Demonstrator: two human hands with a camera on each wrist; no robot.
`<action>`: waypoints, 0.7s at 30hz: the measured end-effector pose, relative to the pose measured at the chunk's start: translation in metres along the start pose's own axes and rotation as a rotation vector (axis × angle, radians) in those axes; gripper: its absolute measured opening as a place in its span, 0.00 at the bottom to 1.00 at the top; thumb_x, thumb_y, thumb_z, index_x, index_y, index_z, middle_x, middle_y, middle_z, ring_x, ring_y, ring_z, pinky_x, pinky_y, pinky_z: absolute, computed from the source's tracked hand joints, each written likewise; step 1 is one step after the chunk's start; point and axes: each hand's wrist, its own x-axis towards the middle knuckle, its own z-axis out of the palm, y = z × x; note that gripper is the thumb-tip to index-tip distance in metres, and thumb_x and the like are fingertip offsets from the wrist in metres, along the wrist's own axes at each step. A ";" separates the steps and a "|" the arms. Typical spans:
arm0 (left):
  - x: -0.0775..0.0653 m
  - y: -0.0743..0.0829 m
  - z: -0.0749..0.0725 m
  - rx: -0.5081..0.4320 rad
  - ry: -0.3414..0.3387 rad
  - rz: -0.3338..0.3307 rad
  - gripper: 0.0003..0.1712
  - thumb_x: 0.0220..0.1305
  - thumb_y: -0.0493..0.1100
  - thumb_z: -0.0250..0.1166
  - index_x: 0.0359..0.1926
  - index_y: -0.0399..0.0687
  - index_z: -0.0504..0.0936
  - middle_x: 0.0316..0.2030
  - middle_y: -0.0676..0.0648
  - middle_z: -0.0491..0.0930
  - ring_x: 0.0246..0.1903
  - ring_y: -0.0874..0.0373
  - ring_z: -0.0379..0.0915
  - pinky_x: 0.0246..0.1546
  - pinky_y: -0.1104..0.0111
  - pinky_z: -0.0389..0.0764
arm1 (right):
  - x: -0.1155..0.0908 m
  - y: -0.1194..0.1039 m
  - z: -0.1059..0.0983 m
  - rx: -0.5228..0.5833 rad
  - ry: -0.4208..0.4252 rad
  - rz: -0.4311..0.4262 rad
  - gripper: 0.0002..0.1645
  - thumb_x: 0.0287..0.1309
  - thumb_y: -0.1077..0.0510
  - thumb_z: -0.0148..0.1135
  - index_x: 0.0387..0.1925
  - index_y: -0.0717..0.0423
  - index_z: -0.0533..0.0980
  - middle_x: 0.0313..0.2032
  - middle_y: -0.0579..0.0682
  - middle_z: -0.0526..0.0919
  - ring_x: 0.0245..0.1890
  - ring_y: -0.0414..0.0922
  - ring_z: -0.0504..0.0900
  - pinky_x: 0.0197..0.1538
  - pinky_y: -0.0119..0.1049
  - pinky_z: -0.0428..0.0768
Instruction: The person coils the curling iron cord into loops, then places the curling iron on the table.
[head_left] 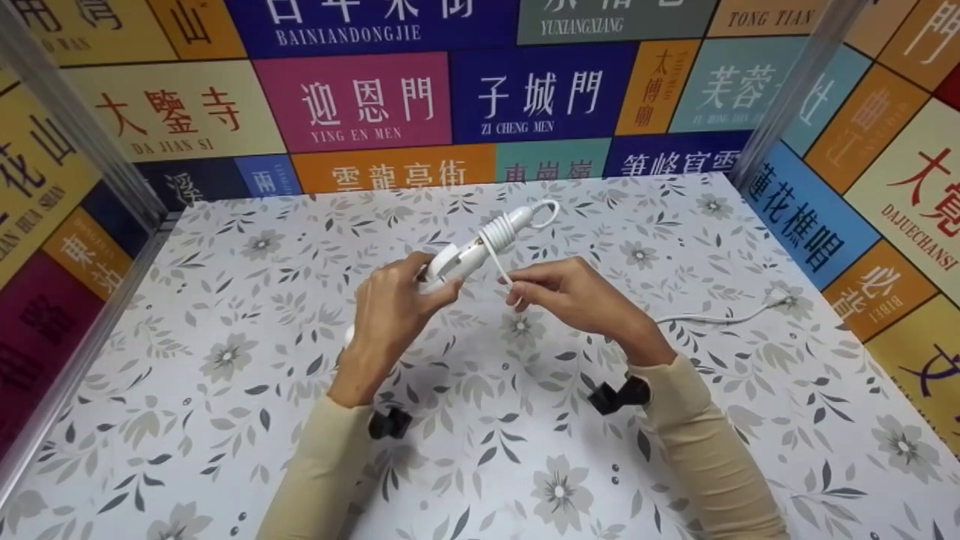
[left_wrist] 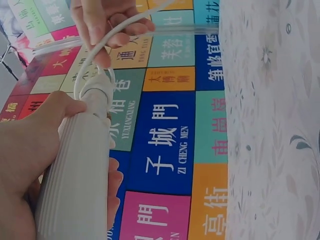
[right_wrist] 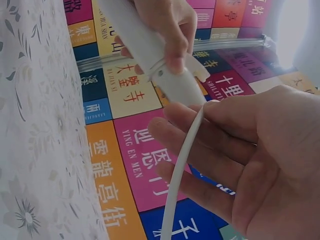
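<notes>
Slanting up and away from your left fingers, the white appliance (head_left: 469, 260) is held above the bench (head_left: 300, 465), its body gripped between the thumb and curled fingers of your left hand (head_left: 384, 309). Fine ridges show along the body beside your left thumb in the left wrist view. Just beyond those fingers, several turns of white cord (head_left: 496, 234) wrap around the appliance's narrower part, and a loop arches out past its far end. From the turns, one strand runs down to your right hand (head_left: 581, 296), whose thumb and forefinger pinch it; the other right fingers are loosely bent. More white cord lies on the bench to the right of your right fingers, beyond the wrist. Behind your fingers, a black mount (head_left: 390, 424) sits at the left sleeve (head_left: 322, 457) and another at the right sleeve (head_left: 716, 450). Past your fingertips, colourful lettered panels (head_left: 352, 101) stand behind the flower-patterned bench.
</notes>
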 end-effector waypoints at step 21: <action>0.003 -0.002 -0.010 -0.277 -0.167 -0.060 0.21 0.59 0.52 0.73 0.49 0.47 0.86 0.37 0.43 0.88 0.27 0.54 0.78 0.29 0.66 0.75 | 0.014 0.050 -0.008 -0.028 0.074 0.222 0.22 0.67 0.39 0.60 0.39 0.51 0.87 0.27 0.48 0.83 0.22 0.42 0.78 0.29 0.35 0.77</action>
